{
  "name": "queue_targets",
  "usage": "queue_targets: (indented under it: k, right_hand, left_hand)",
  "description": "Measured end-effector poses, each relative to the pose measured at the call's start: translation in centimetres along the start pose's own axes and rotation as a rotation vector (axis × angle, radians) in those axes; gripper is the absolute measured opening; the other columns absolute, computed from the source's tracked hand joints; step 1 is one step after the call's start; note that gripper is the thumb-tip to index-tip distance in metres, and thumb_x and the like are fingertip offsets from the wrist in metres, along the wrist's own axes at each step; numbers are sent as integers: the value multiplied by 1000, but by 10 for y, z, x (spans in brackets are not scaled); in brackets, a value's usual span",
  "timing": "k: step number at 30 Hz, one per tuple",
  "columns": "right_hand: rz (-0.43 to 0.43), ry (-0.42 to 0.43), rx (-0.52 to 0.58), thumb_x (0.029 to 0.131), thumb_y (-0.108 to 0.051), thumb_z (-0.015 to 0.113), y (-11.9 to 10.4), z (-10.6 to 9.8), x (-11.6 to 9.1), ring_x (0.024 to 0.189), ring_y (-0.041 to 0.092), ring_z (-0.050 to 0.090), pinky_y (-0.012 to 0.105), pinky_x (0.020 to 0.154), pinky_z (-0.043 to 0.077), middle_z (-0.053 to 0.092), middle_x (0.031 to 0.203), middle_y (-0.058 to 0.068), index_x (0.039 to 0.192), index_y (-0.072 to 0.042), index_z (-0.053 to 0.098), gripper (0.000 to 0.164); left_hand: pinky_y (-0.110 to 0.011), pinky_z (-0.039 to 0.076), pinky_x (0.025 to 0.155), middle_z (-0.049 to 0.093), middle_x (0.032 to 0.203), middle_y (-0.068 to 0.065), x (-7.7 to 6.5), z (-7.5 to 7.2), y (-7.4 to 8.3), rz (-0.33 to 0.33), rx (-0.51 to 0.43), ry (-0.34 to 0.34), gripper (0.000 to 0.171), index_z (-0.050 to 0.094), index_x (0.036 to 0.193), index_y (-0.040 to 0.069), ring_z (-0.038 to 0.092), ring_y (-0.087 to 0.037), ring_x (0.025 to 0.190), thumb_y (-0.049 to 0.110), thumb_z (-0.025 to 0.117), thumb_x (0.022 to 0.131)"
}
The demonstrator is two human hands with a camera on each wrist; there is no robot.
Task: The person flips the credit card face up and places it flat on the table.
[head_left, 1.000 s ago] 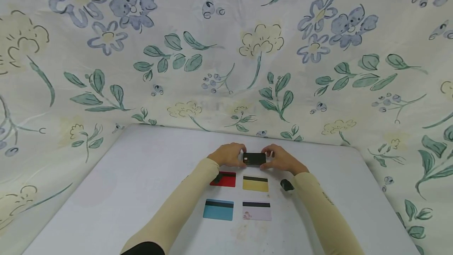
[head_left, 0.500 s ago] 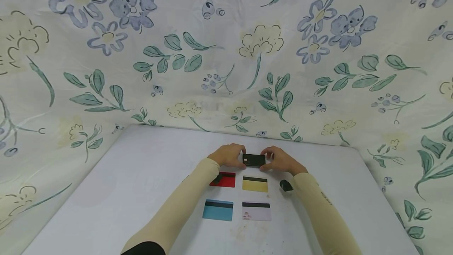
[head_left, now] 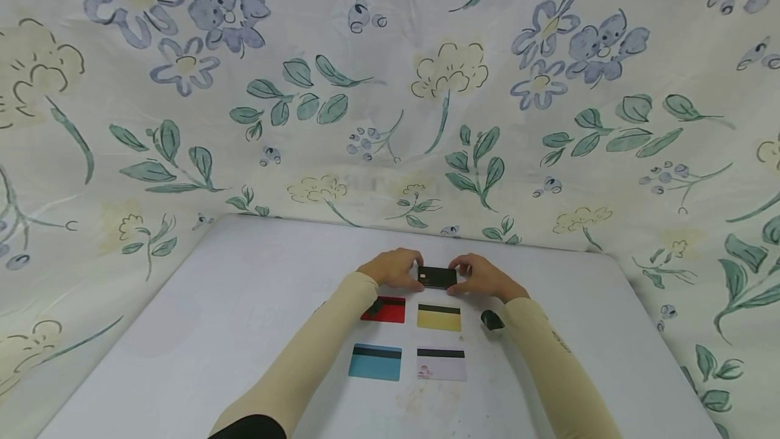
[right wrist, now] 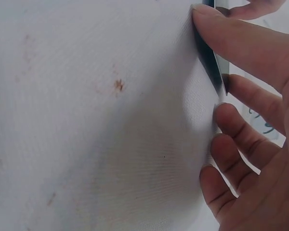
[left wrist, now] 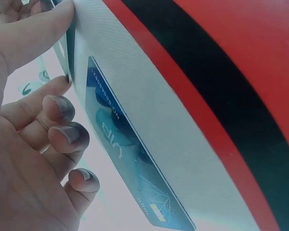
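Note:
A black card (head_left: 437, 278) with a small chip mark is held between both hands near the table's far edge. My left hand (head_left: 393, 267) pinches its left end with thumb and finger; my right hand (head_left: 487, 276) pinches the right end the same way. In the left wrist view, a dark blue card (left wrist: 127, 149) with "VIP" lettering lies by the curled fingers of the left hand. The red card (head_left: 393, 310) with a black stripe lies just nearer, partly covered by the left wrist. Right of it is a yellow card (head_left: 439, 319), also striped.
Nearer to me lie a light blue card (head_left: 375, 364) and a pale lilac card (head_left: 441, 368), both striped. A small black object (head_left: 492, 320) shows beside the right sleeve. The white table (head_left: 231, 290) meets a flower-patterned cloth (head_left: 390, 120) behind.
The black card has come slightly nearer and lower between the hands, which keep their grip. The other cards stay where they were.

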State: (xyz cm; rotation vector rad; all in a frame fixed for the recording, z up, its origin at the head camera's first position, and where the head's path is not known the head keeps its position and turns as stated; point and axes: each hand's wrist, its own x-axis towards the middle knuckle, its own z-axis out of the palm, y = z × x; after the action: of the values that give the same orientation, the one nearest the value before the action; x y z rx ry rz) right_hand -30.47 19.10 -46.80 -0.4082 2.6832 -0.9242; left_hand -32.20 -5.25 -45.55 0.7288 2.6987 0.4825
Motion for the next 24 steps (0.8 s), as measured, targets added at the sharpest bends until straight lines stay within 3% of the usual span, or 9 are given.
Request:
queue_targets:
  k: [24]
  right_hand:
    - [25,12,-19,81,-26,89,4,3,3,104,25,53,45,97,50,62,114,10,127,-13,67,52]
  left_hand:
    - [-43,54,100,68,117,-7,-1,1,-1,0,-3,-3,55,62,135,14,59,-20,102,39,79,89]
